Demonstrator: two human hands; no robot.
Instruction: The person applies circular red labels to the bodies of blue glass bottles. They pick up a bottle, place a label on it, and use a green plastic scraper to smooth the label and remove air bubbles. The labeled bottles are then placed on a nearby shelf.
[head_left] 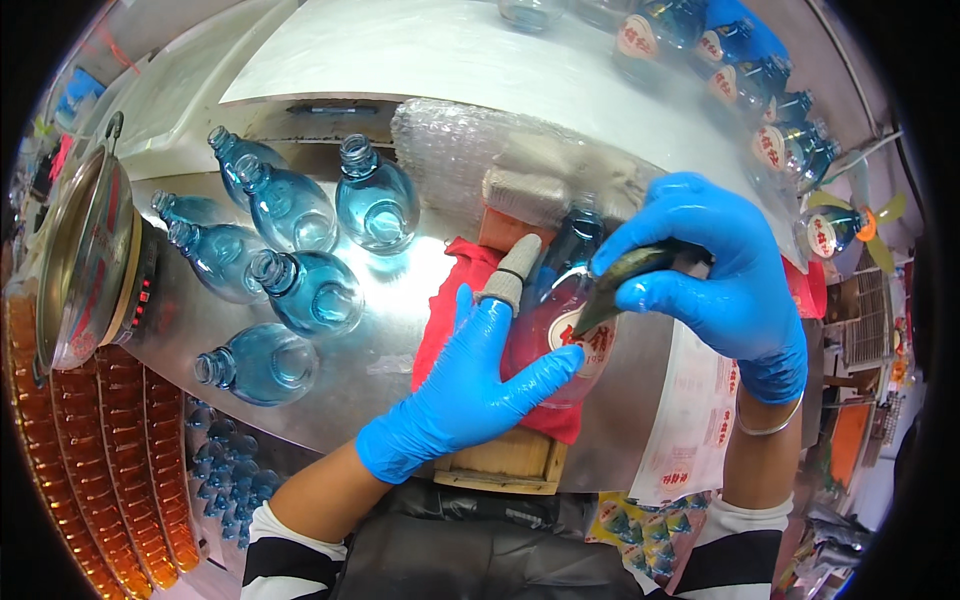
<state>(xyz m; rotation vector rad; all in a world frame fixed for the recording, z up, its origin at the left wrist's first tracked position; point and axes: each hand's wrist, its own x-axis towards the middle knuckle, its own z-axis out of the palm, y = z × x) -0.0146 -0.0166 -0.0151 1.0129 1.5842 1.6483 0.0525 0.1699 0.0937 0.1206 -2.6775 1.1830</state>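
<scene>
A blue glass bottle [545,322] lies with its neck away from me on a red cloth [462,275] over a wooden stand [500,462]. A round white and red label [597,342] is on its upper side. My left hand [468,375], in a blue glove, holds the bottle's left side, thumb across the body near the label. A pale fabric cover [515,270] sleeves its index finger. In my right hand [705,275], also gloved in blue, a dark flat scraper [630,275] is pinched, its pointed end at the label. Whether the tip touches is unclear.
Several unlabelled blue bottles [378,205] stand or lean to the left. Labelled bottles [650,40] line the far right. A printed label sheet [685,420] lies right of the stand. Bubble wrap [450,140] lies beyond it. A metal pan [85,260] stands at the far left.
</scene>
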